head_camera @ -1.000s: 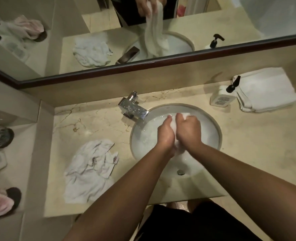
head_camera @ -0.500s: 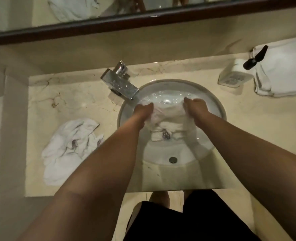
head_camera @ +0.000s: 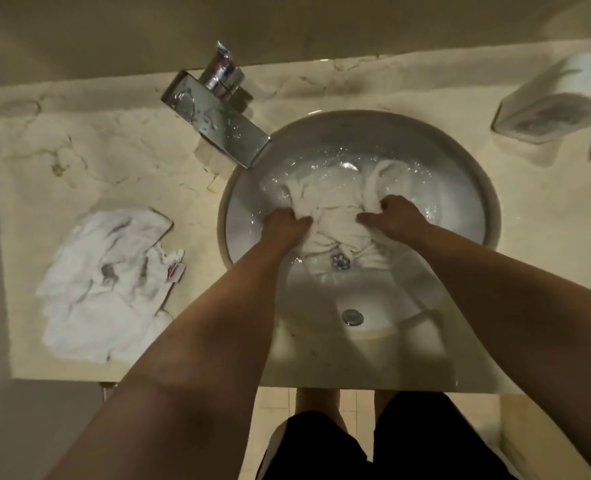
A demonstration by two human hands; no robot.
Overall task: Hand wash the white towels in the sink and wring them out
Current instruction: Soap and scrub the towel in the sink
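marble tabletop (head_camera: 114,161), round sink (head_camera: 488,216) at centre holding water. crumpled white towel (head_camera: 107,282) on tabletop at 9 o'clock of sink. wet towel (head_camera: 335,206) submerged mid-basin. left hand (head_camera: 283,225) grip and right hand (head_camera: 396,216) grip each clench bunched wet towel. faucet (head_camera: 218,119) at 11 o'clock, soap dispenser (head_camera: 547,109) at 2 o'clock.

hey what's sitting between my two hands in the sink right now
In the head view, a bunched fold of the wet white towel spans the gap between the left hand and right hand; both grip it in the water.
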